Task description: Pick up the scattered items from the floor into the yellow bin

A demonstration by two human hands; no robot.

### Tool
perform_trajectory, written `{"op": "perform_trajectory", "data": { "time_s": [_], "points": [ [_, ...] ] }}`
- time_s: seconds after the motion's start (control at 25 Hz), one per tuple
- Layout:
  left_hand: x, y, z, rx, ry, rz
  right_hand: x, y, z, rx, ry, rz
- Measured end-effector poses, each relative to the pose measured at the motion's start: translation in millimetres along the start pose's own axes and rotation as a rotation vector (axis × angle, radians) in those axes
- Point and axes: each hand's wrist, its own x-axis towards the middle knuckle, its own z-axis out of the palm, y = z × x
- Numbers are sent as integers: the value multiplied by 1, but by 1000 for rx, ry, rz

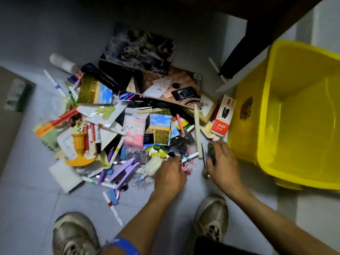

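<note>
A pile of scattered items (117,126) covers the tiled floor: pens, cards, photos, packets, a purple stapler (125,172), an orange cup (79,148). The yellow bin (261,107) stands at the right, with nothing visible inside except a sticker on its wall. My left hand (170,174) reaches down at the near edge of the pile, its fingers curled around small items beside a white pen (189,157). My right hand (223,162) grips a dark green object (211,152) next to the bin's front corner.
A red and white box (223,115) leans against the bin. A long white candle (197,131) lies beside it. A dark table leg (237,57) stands behind the bin. My two shoes (211,216) are planted on the tiles below the pile.
</note>
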Motion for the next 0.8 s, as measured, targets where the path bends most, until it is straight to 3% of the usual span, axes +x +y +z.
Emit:
{"op": "perform_trajectory", "data": {
  "time_s": [0.08, 0.24, 0.32, 0.48, 0.6, 0.68, 0.8],
  "points": [
    [20, 2, 20, 145, 33, 129, -2, 21, 26, 0, 164, 193],
    [46, -3, 50, 200, 97, 183, 4, 45, 61, 144, 63, 355],
    [38, 2, 48, -35, 189, 108, 7, 50, 52, 348, 76, 367],
    [7, 37, 13, -780, 244, -77, -42, 26, 15, 779, 221, 214],
    [-5, 97, -40, -1018, 191, 86, -80, 15, -35, 1071, 527, 108],
    [-7, 147, -66, -1032, 85, 216, -86, 19, -75, 1033, 717, 70],
    [-13, 190, -78, -976, 49, 253, -89, 31, -111, 715, 715, 132]
  ]
}}
